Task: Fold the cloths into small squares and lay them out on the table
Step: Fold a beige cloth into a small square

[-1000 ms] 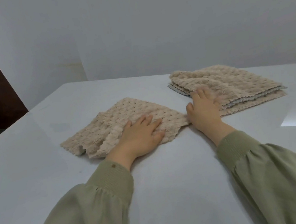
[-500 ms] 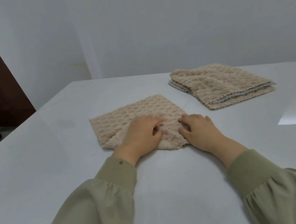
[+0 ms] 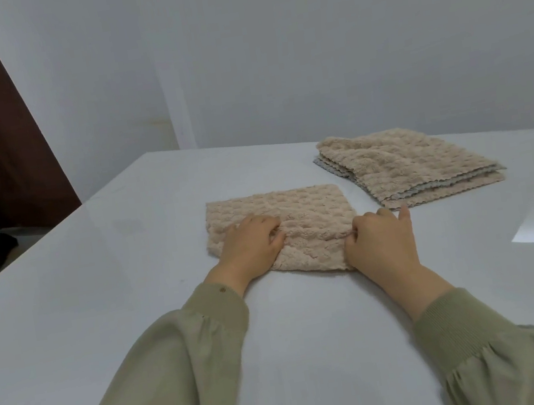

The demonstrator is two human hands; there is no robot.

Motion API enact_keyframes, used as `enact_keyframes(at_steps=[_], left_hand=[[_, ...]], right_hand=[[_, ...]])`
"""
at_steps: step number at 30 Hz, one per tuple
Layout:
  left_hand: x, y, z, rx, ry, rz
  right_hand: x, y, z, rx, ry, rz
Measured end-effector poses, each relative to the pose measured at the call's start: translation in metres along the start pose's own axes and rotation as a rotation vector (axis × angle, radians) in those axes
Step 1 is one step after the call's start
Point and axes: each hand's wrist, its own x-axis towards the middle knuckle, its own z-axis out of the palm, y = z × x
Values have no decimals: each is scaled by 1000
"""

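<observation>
Now one beige, nubby fleece cloth, folded to a rough square, lay flat on the glossy white bench. Two hands held it: the left hand gripped its near left part with curled fingers, and the right hand pinched the near right corner. One stack of matching scallop-edged cloths sat just beyond. Half a second earlier the hands were closer together.

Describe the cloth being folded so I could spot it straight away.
On the white table, look nearest the person: a single beige cloth lies folded flat, held by the left hand and right hand. The stack of similar cloths sits farther back to the right, several layers thick.
</observation>
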Motion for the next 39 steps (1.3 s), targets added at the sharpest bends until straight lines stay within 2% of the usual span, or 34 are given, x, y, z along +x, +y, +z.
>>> enact_keyframes(at_steps=[4,8,10,14,16,21,27,33,36,39], left_hand=[[6,0,0,-48,46,48],[7,0,1,-34,211,27],[5,1,0,-8,281,48],[-4,-1,-1,24,252,94],[-11,-3,-3,32,254,91],[-32,1,-12,27,236,74],[-39,5,-9,6,226,-1],[-62,6,-20,-164,413,148],[-79,0,-31,-305,366,67],[-87,-5,-50,-443,227,-71]], right_hand=[[6,-2,12,91,250,-49],[10,-13,12,224,343,-117],[9,-17,14,251,240,-174],[5,-10,18,168,-174,-134],[5,-8,20,158,-221,-96],[1,-9,16,175,-216,-56],[-9,-13,8,207,-53,-98],[-18,-10,5,270,58,-35],[-21,-11,2,252,86,-15],[-22,-10,1,259,88,18]])
